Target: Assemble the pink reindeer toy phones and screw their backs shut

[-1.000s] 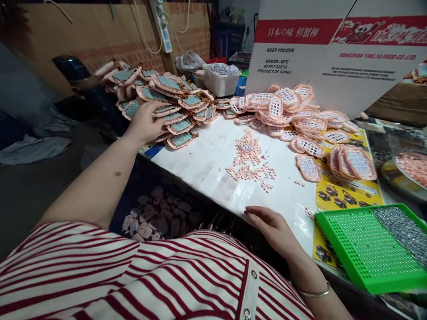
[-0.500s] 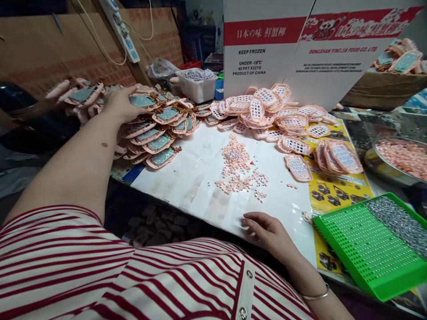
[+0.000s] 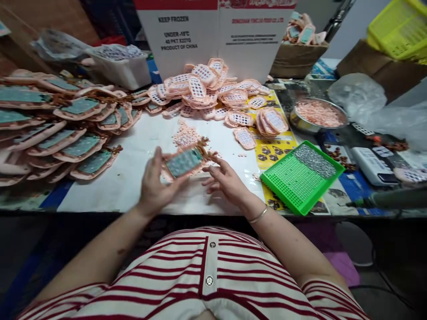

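Note:
My left hand (image 3: pixel 156 184) grips a pink-rimmed plastic casing (image 3: pixel 184 162) by its left end, thumb along the near edge. Its inside is a teal-grey panel, and a brown piece sticks out at the far right end. Close to that end is my right hand (image 3: pixel 227 180), fingers apart; whether a fingertip touches the brown piece I cannot tell. Below the casing, small pink button-like pieces (image 3: pixel 183 132) lie heaped on the white board (image 3: pixel 130 151). Similar teal-panelled casings (image 3: pixel 78 146) are stacked at the left.
Pink casings with keypad holes (image 3: pixel 196 86) are piled at the back before a white carton (image 3: pixel 187 31). To the right are a green perforated tray (image 3: pixel 283 178) of screws, a steel bowl (image 3: pixel 310 126) of pink pieces and a power tool (image 3: pixel 387 198). A white tub (image 3: pixel 126 71) stands back left.
My left hand has come from the left stack to the middle with a casing. My right hand has risen from the board's front edge towards it. The view has turned right.

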Demonstrator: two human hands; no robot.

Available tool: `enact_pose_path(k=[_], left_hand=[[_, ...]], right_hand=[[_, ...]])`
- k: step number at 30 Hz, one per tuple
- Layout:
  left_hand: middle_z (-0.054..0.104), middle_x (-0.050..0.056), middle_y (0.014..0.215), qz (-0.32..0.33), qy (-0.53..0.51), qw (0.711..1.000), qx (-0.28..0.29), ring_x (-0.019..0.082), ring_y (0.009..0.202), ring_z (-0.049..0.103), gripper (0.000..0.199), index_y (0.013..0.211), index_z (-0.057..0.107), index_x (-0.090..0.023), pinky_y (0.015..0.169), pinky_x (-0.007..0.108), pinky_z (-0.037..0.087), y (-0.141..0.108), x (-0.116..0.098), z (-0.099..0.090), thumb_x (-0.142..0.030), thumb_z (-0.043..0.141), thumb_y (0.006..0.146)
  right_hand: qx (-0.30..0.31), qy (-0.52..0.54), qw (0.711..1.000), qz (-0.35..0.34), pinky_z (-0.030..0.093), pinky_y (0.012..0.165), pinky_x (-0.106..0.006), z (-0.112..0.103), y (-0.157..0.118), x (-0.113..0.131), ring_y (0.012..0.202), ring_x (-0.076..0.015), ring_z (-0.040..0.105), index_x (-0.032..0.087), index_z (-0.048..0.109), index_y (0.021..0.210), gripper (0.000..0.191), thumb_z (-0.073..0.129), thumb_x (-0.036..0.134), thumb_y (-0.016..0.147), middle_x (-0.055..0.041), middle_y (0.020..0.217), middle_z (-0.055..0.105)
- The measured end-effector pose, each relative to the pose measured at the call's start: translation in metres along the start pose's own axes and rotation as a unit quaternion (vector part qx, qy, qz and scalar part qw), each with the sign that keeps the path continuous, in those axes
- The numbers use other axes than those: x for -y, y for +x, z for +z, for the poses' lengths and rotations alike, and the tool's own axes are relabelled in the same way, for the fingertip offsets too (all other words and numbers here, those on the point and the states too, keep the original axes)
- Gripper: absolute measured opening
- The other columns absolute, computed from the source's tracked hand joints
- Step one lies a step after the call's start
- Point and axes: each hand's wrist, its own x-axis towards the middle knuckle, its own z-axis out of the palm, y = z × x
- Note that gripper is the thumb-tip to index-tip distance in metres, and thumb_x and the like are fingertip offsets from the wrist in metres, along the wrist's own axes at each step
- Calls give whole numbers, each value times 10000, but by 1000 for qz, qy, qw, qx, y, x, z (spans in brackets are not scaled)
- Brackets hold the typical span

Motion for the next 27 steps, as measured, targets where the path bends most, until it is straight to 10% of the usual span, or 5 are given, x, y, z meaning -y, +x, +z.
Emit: enact_pose_path(k=[5,12,15,20,27], left_hand=[[580,128,1376,-113,-203,970,77,326,1357,526,1096,1557,409,-297,1113,423,461,-28,-5,36,-407,942,607],[771,175,1071,-378,-524,694,318,338,871,767,745,1206,715,-186,647,427,640,-11,-8,34,-787,641,771],[777,183,1080,-379,-543,694,284,269,730,763,650,1193,721,-157,553,352,627,-8,-5,40,-696,649,837],[757,215,1168,-359,-554,722,209,277,767,761,715,1210,720,-154,595,374,635,1,-12,34,-739,652,804],[780,153,1007,-336,-580,725,158,243,749,740,563,1106,741,-141,641,343,625,7,-17,27,-539,830,718]], right_hand=[[-6,3,999,-36,536,514,-215,-17,3,5,598,-95,625,249,575,1010,455,841,478,720,58,764,649],[150,-182,972,0,545,583,-264,-18,14,41,634,-131,646,205,636,1047,372,761,470,817,19,754,693],[16,-380,924,-45,583,804,-364,-29,41,66,890,-214,704,154,646,1174,437,671,490,896,-101,986,743],[-257,-689,677,40,404,1113,-565,-73,94,87,1357,-442,510,-1,468,1403,693,688,412,892,-339,1435,536],[-215,-699,682,3,461,1011,-499,-66,74,74,1212,-410,592,27,391,1471,819,619,559,891,-307,1327,624]])
